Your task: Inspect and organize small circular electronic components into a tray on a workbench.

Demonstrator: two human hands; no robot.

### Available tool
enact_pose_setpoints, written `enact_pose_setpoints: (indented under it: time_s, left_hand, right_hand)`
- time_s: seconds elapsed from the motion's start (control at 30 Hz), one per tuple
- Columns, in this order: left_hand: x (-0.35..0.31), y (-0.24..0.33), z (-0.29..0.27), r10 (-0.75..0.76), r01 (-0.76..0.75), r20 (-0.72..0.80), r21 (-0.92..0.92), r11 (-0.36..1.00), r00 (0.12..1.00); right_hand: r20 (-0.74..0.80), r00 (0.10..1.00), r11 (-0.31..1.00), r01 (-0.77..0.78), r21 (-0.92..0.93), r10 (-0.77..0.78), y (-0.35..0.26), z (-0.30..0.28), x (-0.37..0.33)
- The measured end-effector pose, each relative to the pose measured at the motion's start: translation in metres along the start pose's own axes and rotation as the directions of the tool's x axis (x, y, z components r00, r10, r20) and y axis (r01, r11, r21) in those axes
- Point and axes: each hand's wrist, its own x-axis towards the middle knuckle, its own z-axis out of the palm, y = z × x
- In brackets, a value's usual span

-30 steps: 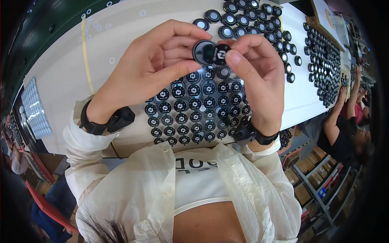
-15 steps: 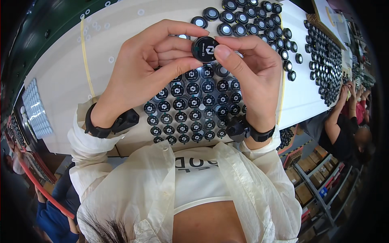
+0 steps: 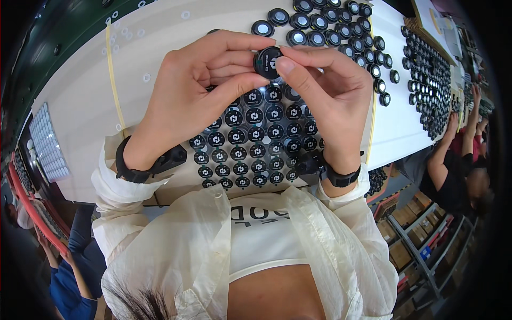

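Between both hands I hold up a round black disc-shaped part (image 3: pixel 265 62) with a white printed mark on its face. My left hand (image 3: pixel 200 80) grips its left edge with the thumb below and the fingers above. From the right, my right hand (image 3: pixel 333 85) pinches it, the thumb pressed on the printed face and the index finger along the top edge. Beneath the hands lies a tray of similar black discs (image 3: pixel 238 137) set in rows, marked faces up. My hands and wrists cover part of those rows.
Loose black round parts with silver centres (image 3: pixel 314 38) crowd the table beyond my right hand. More stand in rows on a white surface (image 3: pixel 394 125) at the right. Small clear rings (image 3: pixel 146 78) and a pale gridded tray (image 3: pixel 48 141) lie left. Other people work at both sides.
My right thumb has slid left across the disc's face, covering more of its mark. Both hands stay in nearly the same place. People at the sides have moved their arms.
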Motion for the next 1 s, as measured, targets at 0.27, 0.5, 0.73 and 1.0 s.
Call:
enact_pose_setpoints:
  time_s: [0.27,0.5,0.73,1.0]
  left_hand:
    - [0.007,-0.009,-0.005,0.001,-0.002,0.016,0.058,0.998,1.0]
    - [0.075,0.018,-0.063,0.178,-0.128,0.0,0.698,0.705,0.984]
    - [0.105,-0.008,-0.113,0.323,-0.163,0.065,0.945,0.285,0.944]
    - [0.05,-0.019,-0.081,0.037,-0.381,0.405,0.821,0.425,0.913]
  right_hand:
    - [0.119,0.953,0.821,0.302,-0.484,-0.28,0.016,-0.003,0.006]
    - [0.243,0.961,0.838,0.241,-0.49,-0.134,0.008,-0.006,0.003]
    - [0.452,0.863,0.408,0.338,-0.848,0.225,-0.006,-0.019,-0.029]
    - [0.414,0.886,0.36,0.324,-0.875,0.208,-0.002,-0.037,-0.024]
